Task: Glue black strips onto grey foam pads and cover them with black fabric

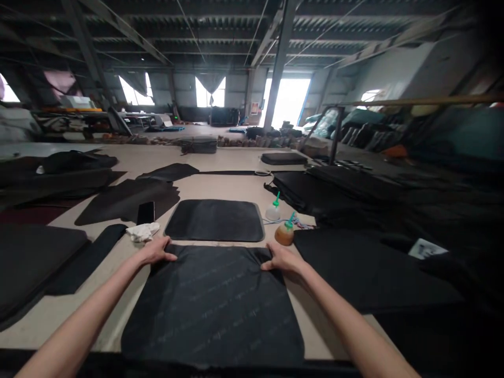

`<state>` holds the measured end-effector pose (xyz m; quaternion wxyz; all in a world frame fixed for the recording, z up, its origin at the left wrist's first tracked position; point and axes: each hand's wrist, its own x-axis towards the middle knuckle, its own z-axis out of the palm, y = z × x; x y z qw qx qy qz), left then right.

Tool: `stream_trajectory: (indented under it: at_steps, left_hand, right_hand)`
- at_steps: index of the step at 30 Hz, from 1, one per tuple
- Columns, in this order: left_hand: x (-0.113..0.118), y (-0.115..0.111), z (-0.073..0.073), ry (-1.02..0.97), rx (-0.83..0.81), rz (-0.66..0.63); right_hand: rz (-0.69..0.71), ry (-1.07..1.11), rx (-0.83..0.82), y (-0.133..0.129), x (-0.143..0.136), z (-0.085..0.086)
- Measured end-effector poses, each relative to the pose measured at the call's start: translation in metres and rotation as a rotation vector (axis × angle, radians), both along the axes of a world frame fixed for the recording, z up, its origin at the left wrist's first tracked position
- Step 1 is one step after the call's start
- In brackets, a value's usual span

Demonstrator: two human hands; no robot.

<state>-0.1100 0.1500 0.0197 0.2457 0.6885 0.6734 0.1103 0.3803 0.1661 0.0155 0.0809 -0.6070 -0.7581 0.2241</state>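
Observation:
A black fabric panel (220,304) with faint diagonal lettering lies flat at the front of the table. My left hand (158,250) grips its far left corner, thumb on top and fingers over the edge. At the far right corner, my right hand (281,258) pinches the cloth the same way, and creases run out from its thumb. Just beyond the panel lies a black rounded rectangular pad (214,220) with a lighter rim. A crumpled white cloth (142,232) sits close to my left hand. Near my right hand stands a squeeze bottle (284,234) of amber liquid with a green nozzle.
A second, paler squeeze bottle (272,211) stands behind the amber one. A phone (146,212) lies beyond the white cloth. Stacked black sheets (354,268) cover the right side, and more dark sheets (35,262) lie at left. A metal post (336,136) rises at back right.

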Motion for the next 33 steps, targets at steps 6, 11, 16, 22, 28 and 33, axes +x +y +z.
stream_trajectory:
  at_steps: [6,11,16,22,28,33]
  left_hand:
    - [-0.006,-0.029,0.003,-0.295,-0.033,0.157]
    - [-0.003,-0.100,0.001,-0.730,-0.158,0.345]
    - [0.010,-0.151,-0.004,-1.100,-0.356,0.510]
    - [0.013,-0.127,0.021,-1.079,-0.224,0.477]
    - [0.004,-0.035,0.053,-0.991,-0.022,0.291]
    - [0.001,0.051,0.072,-0.692,0.237,0.297]
  right_hand:
    - [-0.022,0.256,-0.035,-0.025,0.008,-0.001]
    - [-0.201,0.900,-0.351,-0.091,0.015,-0.006]
    - [-0.351,0.998,-0.425,-0.144,0.002,-0.008]
    - [-0.389,1.036,-0.387,-0.131,-0.003,0.017]
    - [-0.340,1.024,-0.145,-0.049,-0.012,0.050]
    - [-0.319,0.801,0.154,0.060,-0.029,0.049]
